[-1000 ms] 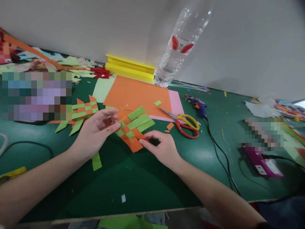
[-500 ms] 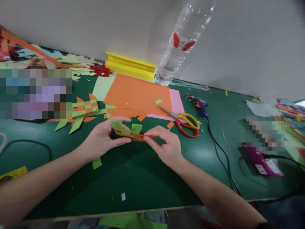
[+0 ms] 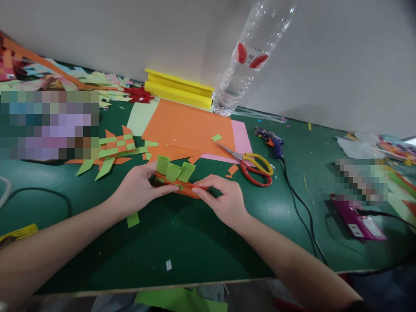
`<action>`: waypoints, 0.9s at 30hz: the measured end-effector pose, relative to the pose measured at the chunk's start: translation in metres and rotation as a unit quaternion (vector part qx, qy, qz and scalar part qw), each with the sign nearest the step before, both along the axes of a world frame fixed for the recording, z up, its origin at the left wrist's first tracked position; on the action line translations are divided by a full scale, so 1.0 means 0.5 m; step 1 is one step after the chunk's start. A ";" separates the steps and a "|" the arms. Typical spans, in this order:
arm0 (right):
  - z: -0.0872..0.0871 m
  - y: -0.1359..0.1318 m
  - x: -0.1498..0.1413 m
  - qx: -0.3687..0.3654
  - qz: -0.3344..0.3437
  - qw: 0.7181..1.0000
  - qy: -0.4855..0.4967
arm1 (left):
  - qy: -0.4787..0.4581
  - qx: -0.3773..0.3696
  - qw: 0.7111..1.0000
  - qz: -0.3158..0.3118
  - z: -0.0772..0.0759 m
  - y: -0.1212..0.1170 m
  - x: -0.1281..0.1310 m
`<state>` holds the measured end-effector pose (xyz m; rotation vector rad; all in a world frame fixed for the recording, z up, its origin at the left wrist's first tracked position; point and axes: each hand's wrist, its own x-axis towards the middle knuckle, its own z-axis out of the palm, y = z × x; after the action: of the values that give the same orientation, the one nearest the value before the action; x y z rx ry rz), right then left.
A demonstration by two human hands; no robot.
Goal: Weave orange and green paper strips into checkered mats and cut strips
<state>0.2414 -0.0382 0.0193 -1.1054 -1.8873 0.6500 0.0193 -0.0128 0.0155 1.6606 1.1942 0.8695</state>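
Observation:
Between my hands is a small woven paper piece (image 3: pixel 175 177) of orange and green strips, held above the green table. Several green strip ends stand up from its top. My left hand (image 3: pixel 138 184) pinches its left part, thumb along the near side. At its right end, my right hand (image 3: pixel 224 195) grips the orange strips between thumb and fingers. Beyond my left hand lies another woven paper shape (image 3: pixel 117 146) in orange and green, with pointed ends. Scissors (image 3: pixel 256 169) with one red and one yellow handle rest right of the held piece.
Orange paper (image 3: pixel 191 125) lies over pink and pale green sheets. Behind it are a folded yellow paper (image 3: pixel 178 91) and a clear plastic bottle (image 3: pixel 240 65). A glue gun (image 3: pixel 273 143) with a black cord and a purple power box (image 3: pixel 359 219) sit at right. Paper scraps (image 3: pixel 97 80) heap back left.
The woven piece has tilted, so more of its green strip ends and orange side show. My right hand has shifted slightly left along it. Both hands still hold it.

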 end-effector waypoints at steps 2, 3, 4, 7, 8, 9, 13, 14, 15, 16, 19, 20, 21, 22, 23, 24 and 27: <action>-0.002 0.000 0.001 -0.004 -0.001 1.000 -0.003 | 0.009 -0.008 1.000 -0.004 0.003 0.000 0.001; -0.002 0.000 0.001 -0.007 -0.001 1.000 -0.004 | 0.010 -0.008 1.000 -0.005 0.004 0.000 0.001; -0.003 0.000 0.002 -0.010 -0.001 1.000 -0.006 | 0.008 -0.006 1.000 -0.005 0.004 0.000 0.002; -0.004 0.000 0.002 -0.016 -0.005 1.000 -0.016 | -0.002 0.005 1.000 -0.005 0.004 -0.001 0.001; -0.003 0.000 0.002 -0.014 -0.008 1.000 -0.018 | -0.003 0.005 1.000 -0.007 0.003 -0.001 0.001; -0.003 0.000 0.002 -0.011 -0.010 1.000 -0.021 | -0.003 0.002 1.000 -0.011 0.003 -0.001 0.000; 0.000 0.000 0.001 -0.002 -0.004 0.999 -0.035 | -0.021 -0.017 0.999 -0.030 0.001 0.001 -0.004; 0.000 0.000 0.001 0.000 0.003 0.999 -0.041 | -0.032 -0.022 0.999 -0.033 0.002 0.002 -0.004; 0.001 -0.001 0.001 0.003 0.012 0.999 -0.048 | -0.044 -0.024 0.998 -0.034 0.003 0.003 -0.005; 0.001 -0.001 0.000 0.007 0.021 0.998 -0.056 | -0.054 -0.026 0.998 -0.036 0.005 0.004 -0.005; 0.003 -0.003 -0.002 0.029 0.048 0.996 -0.074 | -0.063 -0.009 0.997 -0.042 0.016 0.003 -0.003; 0.003 -0.004 -0.002 0.038 0.053 0.995 -0.077 | -0.059 -0.001 0.997 -0.048 0.020 0.002 -0.002; 0.004 -0.005 -0.003 0.045 0.057 0.994 -0.077 | -0.054 0.005 0.997 -0.055 0.023 0.001 -0.002; 0.004 -0.005 -0.003 0.052 0.059 0.994 -0.075 | -0.052 0.011 0.997 -0.062 0.025 0.000 -0.002; 0.005 -0.006 -0.004 0.059 0.061 0.994 -0.072 | -0.054 0.018 0.996 -0.069 0.027 -0.001 -0.003; 0.005 -0.007 -0.004 0.066 0.064 0.993 -0.069 | -0.062 0.026 0.995 -0.077 0.028 -0.002 -0.005; 0.005 -0.007 -0.004 0.088 0.081 0.991 -0.058 | -0.087 0.061 0.988 -0.110 0.028 -0.006 -0.012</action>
<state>0.2392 -0.0418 0.0216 -0.9010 -2.1056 0.5062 0.0131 -0.0157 0.0296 1.7375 0.8354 0.9411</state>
